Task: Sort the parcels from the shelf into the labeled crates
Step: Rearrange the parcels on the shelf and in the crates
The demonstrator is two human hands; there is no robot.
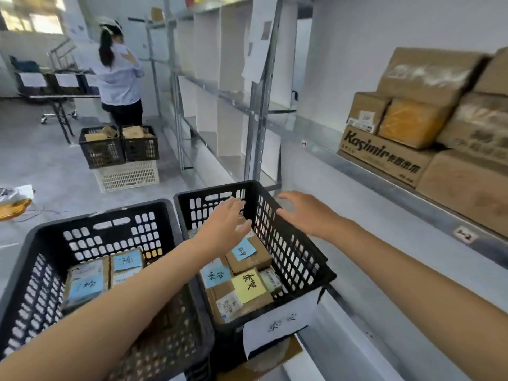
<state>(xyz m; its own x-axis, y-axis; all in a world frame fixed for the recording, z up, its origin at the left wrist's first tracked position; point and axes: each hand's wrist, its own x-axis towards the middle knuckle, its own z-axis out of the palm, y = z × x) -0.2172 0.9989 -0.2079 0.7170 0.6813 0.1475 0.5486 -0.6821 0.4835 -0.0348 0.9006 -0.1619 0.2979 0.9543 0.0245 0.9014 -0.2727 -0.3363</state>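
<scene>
Here we are, looking down over two black crates standing side by side. The left hand [228, 224] hovers over the right crate [291, 251], fingers straight and loosely spread, gripping nothing. The right hand [305, 215] hangs near it, above that crate's shelf-side wall, palm down, fingers fanned wide, empty as well (whether either hand brushes the plastic, we cannot tell).

Down inside the right crate we spot parcels packed close together. There is a brown box with a blue note [244, 251] just below the left hand, a second blue-note parcel [215, 274] nearer us, and a yellow-note parcel [248, 285] beside that, each with handwriting on it. A white paper label [280, 323] hangs on the crate's near wall.

The left crate [90, 243] touches the right one. It holds two flat parcels side by side, the farther one [127, 264] and the nearer one [85, 284], both under blue notes.

Off to our right, the metal shelf [384, 189] carries stacked cardboard parcels with a Kasimir box [384, 158] at the bottom, well apart from both hands.

Far back, another person [118, 75] stands facing away beside more racking, where two distant black crates [118, 147] sit on a white crate [126, 176].
</scene>
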